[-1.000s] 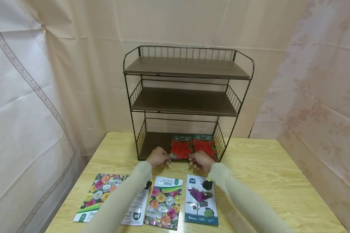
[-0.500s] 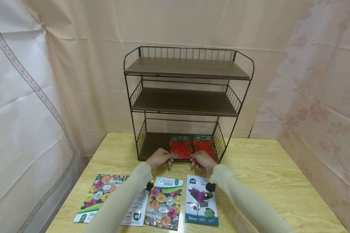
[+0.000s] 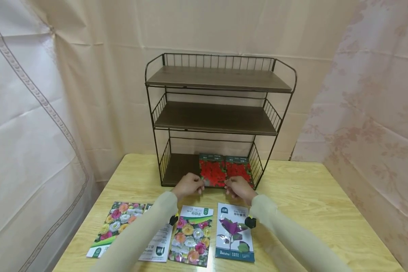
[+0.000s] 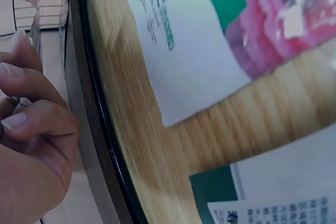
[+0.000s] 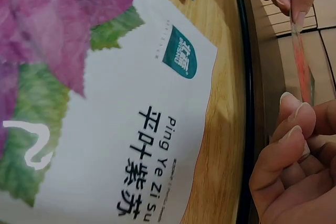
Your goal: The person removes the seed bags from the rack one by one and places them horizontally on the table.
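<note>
A seed packet with red flowers [image 3: 212, 170] is over the bottom shelf of the rack, its near edge pinched at both corners. My left hand [image 3: 189, 184] grips the left corner between thumb and fingers; my right hand [image 3: 239, 187] grips the right one. Seen edge-on in the right wrist view, the thin packet [image 5: 301, 64] spans between the two hands. A matching red-flower packet [image 3: 238, 170] lies on the shelf directly to its right, partly covered by my right hand. In the left wrist view, curled fingers of my left hand [image 4: 34, 124] show at the packet's edge.
The dark three-tier rack [image 3: 217, 119] stands at the table's back. In front lie a purple-leaf packet [image 3: 234, 232], a mixed-flower packet [image 3: 191, 236], another flower packet [image 3: 117, 223] and a white text-covered packet [image 3: 158, 245] under my left sleeve. Wooden table [image 3: 306, 211] extends right.
Both hands and the held red-flower packet shift slightly left, then a little right, closer to the neighbouring packet. Its far edge now sits slightly higher in view. The other packets stay put.
</note>
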The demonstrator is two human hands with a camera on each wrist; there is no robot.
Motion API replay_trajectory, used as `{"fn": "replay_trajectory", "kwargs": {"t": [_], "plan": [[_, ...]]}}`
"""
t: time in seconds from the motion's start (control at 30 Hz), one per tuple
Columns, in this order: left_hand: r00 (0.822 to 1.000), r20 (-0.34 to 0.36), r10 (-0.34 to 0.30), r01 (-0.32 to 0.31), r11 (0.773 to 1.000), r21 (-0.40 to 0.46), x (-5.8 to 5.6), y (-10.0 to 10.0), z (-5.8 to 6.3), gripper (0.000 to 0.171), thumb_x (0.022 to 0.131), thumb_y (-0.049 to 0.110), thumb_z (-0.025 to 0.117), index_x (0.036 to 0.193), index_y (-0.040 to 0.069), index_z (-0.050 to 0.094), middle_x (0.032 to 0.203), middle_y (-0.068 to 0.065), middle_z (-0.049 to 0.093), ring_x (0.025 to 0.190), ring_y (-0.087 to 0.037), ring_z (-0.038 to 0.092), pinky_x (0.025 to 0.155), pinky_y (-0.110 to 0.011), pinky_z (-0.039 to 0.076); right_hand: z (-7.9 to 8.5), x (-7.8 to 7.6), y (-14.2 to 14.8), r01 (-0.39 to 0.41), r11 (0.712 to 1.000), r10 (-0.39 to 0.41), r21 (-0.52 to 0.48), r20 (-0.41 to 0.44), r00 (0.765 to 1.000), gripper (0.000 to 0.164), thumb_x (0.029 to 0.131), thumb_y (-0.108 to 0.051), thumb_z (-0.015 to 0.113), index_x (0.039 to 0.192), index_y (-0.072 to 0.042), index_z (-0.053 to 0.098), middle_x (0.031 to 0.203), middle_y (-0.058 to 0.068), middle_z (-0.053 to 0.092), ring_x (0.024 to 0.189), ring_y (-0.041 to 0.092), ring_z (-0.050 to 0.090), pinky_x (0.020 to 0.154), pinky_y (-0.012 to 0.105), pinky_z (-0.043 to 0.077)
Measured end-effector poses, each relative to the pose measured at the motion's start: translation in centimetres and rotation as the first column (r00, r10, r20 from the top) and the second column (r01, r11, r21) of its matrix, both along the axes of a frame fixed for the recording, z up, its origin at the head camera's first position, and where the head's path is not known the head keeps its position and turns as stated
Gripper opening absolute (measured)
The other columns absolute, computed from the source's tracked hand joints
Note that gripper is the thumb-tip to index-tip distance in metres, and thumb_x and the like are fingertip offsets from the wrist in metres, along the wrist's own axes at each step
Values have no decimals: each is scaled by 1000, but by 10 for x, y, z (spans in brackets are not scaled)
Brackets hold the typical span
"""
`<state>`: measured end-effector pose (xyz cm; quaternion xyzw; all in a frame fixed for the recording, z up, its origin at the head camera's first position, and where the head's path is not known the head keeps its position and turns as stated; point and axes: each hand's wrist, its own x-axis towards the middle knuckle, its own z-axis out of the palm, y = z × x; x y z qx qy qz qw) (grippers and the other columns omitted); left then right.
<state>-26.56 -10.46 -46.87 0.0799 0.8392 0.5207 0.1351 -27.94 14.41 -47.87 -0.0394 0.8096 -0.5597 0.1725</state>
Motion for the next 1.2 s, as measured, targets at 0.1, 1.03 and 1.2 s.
{"fn": "replay_trajectory", "kwargs": {"t": [0.1,1.03,1.2], "plan": [[1000,9,2,-3,1000,15,3,1,0,36,108,19,54,92,-8,73,71,-6,69,54,-14,48,52,-28,38,1,1,2,-2,1000,2,11,-20,1000,27,109,-21,52,103,3,66,76,6,64,55,12,49,52,25,42],[998,-7,-64,64,998,10,42,15,7,37,107,20,57,89,-8,73,63,-5,66,50,-10,45,52,-26,39,9,41,27,-73,997,75,31,-78,994,35,110,-26,52,96,4,63,77,8,64,55,14,43,51,28,39],[996,-5,-88,88,996,10,54,15,12,36,107,22,58,85,-2,73,71,-13,69,56,-14,50,55,-28,40,13,53,29,-67,997,69,27,-76,995,35,110,-27,53,94,3,62,80,14,65,55,15,41,51,28,37]]}}
